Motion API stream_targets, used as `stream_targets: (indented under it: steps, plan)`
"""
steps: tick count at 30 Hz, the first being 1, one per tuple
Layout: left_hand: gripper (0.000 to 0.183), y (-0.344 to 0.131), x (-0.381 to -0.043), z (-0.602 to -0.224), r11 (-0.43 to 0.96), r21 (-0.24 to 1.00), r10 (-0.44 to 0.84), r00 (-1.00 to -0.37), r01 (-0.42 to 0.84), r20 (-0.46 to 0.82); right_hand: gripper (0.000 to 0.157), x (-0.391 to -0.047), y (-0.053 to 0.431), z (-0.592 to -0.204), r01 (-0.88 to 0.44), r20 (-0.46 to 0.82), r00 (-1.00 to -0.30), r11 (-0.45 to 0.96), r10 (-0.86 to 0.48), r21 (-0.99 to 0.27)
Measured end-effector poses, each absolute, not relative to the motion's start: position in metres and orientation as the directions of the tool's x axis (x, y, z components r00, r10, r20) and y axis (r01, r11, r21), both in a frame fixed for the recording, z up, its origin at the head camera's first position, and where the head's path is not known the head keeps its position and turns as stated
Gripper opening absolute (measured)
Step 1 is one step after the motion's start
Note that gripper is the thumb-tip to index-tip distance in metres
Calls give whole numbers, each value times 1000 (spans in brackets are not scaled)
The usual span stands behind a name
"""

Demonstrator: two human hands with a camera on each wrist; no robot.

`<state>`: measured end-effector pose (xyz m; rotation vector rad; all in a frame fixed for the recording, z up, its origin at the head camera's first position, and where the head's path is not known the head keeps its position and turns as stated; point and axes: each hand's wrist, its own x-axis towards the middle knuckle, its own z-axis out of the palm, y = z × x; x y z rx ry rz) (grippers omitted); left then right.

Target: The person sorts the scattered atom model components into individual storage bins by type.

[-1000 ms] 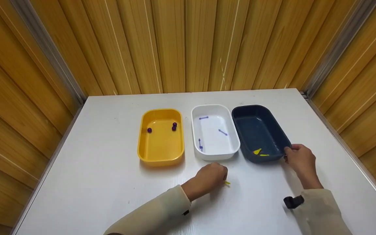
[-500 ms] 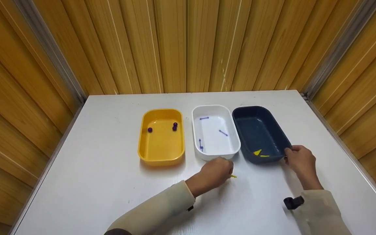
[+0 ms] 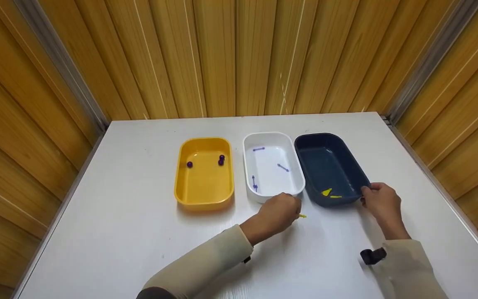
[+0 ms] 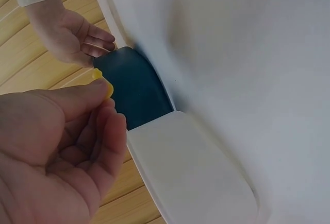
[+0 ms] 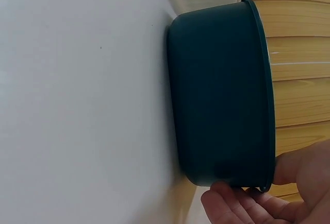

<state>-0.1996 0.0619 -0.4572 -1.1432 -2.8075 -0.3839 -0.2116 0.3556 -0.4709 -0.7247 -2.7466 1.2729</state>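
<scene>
Between thumb and fingertips, my left hand [image 3: 278, 212] pinches a small yellow piece [image 4: 109, 88], of which just one end [image 3: 302, 216] shows in the head view. That hand is over the table by the near edge of the white container [image 3: 274, 168]. My right hand [image 3: 382, 206] grips the near right corner of the dark blue container [image 5: 221, 95], thumb at the rim and fingers against the outer wall. Two yellow pieces [image 3: 326, 192] lie inside the blue container at its near end. Several small purple sticks [image 3: 283, 167] are spread over the white container's floor.
Left of the white container stands a yellow container [image 3: 203, 189] with purple balls [image 3: 189, 165] inside. The white and blue containers stand side by side, nearly touching. All rest on a white table [image 3: 139, 174] with wood-patterned panels [image 3: 214, 58] behind and at both sides.
My left hand has moved to the right and away from me, from the open table toward the white container's near edge, carrying the yellow piece. The right hand has stayed at the blue container.
</scene>
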Motion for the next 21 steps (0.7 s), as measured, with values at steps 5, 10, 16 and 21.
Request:
stream_targets:
  steps: [5, 10, 16, 21]
  plan:
    - [5, 66, -201, -454, 680, 199, 673, -709, 706, 213, 51, -211, 356, -471, 395, -163, -893, 558, 419, -730]
    - [9, 72, -202, -451, 685, 210, 668, -717, 698, 202, 49, -210, 356, -471, 396, -161, -894, 567, 419, -722]
    - [9, 76, -204, -450, 695, 228, 655, -731, 682, 189, 48, -210, 356, -471, 404, -166, -892, 579, 420, -708]
    - [9, 78, -204, -449, 706, 229, 642, -742, 670, 192, 49, -211, 356, -470, 418, -188, -886, 554, 424, -720]
